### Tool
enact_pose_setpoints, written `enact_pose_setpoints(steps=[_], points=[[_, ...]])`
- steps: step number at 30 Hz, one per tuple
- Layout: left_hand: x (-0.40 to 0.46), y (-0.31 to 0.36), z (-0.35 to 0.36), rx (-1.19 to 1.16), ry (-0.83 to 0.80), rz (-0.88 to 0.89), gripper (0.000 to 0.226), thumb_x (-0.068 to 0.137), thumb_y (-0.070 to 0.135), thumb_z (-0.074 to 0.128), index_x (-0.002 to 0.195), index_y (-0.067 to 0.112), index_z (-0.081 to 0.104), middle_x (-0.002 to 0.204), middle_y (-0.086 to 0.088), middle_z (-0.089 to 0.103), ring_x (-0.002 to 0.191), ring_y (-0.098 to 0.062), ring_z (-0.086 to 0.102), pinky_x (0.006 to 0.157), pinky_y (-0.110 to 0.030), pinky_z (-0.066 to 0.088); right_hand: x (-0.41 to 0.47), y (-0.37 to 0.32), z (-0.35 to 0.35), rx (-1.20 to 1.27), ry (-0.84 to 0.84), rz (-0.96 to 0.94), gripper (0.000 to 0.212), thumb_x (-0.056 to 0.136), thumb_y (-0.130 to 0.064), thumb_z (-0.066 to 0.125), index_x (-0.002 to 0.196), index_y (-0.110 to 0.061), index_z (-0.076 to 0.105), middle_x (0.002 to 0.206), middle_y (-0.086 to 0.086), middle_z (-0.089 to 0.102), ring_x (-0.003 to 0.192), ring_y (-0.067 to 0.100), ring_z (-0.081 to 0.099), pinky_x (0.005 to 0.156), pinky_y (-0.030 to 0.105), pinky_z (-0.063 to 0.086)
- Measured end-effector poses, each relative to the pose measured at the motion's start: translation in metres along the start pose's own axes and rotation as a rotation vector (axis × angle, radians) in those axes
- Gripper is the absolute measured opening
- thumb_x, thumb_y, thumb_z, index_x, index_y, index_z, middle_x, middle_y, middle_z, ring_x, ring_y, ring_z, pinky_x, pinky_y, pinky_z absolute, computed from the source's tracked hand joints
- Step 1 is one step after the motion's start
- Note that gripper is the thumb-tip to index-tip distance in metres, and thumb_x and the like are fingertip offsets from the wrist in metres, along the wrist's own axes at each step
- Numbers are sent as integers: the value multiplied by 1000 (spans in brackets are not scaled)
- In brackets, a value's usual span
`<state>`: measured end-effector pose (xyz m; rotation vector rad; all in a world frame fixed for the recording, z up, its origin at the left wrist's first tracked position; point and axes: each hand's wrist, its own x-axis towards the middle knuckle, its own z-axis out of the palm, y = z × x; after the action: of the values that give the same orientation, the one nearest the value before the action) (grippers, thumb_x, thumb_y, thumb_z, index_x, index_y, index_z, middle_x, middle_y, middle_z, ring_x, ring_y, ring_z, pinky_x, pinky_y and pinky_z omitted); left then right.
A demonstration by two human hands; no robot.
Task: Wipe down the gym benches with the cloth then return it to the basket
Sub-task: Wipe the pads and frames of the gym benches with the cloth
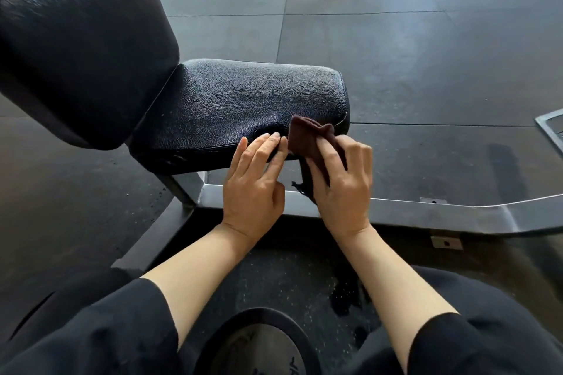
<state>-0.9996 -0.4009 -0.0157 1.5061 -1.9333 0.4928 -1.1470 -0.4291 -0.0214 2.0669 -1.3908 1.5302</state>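
From the head view I look down on the bench [237, 106], its black textured seat pad level and its backrest pad [79, 39] rising at the left. My right hand [341, 183] holds the dark brown cloth [307, 138], fingers [329, 152] curled over it, pressing it against the near right corner of the seat; a frayed end of the cloth hangs down below the pad's edge. My left hand [254, 189] lies just beside it, its fingers straight and gripping nothing, the tips resting on the seat's near edge. Under the seat the grey metal frame [426, 213] runs off to the right over the dark rubber floor [426, 70]. Black sleeves cover my upper arms at the bottom of the picture.
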Motion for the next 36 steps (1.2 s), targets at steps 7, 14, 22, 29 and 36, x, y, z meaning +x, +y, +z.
enact_pose_setpoints(steps=[7,14,22,29,36], points=[[1,1,-2,-4,11,0,60,75,7,41,132,4,57,135,-13,56,131,-26,44,120,-42,19,-4,-8,-4,60,40,43,23,91,-11,66,111,1,69,112,19,59,100,31,50,94,32,41],[0,-3,-4,27,-20,30,61,74,8,44,134,6,56,137,-11,55,131,-24,45,120,-41,17,-31,-8,7,13,-105,50,19,85,-9,68,104,-3,71,105,18,63,92,30,49,82,41,48],[-20,-25,-30,41,-41,11,73,74,1,62,144,2,41,152,-9,38,142,-21,33,121,-45,8,-6,-16,12,12,46,-73,27,85,1,69,112,-6,71,117,16,52,99,32,48,91,34,41],[-46,-39,-27,222,-160,9,85,66,-5,62,146,-2,34,158,-13,21,148,-24,16,120,-47,11,-27,-26,18,40,-58,-110,24,84,1,70,106,-6,73,106,18,60,88,34,52,78,41,50],[-42,-29,-27,207,-140,-46,81,69,2,67,144,-4,37,157,-16,22,147,-27,18,121,-46,5,-23,-39,29,14,-106,-185,35,87,2,65,121,-7,67,117,11,44,93,34,52,86,39,49]])
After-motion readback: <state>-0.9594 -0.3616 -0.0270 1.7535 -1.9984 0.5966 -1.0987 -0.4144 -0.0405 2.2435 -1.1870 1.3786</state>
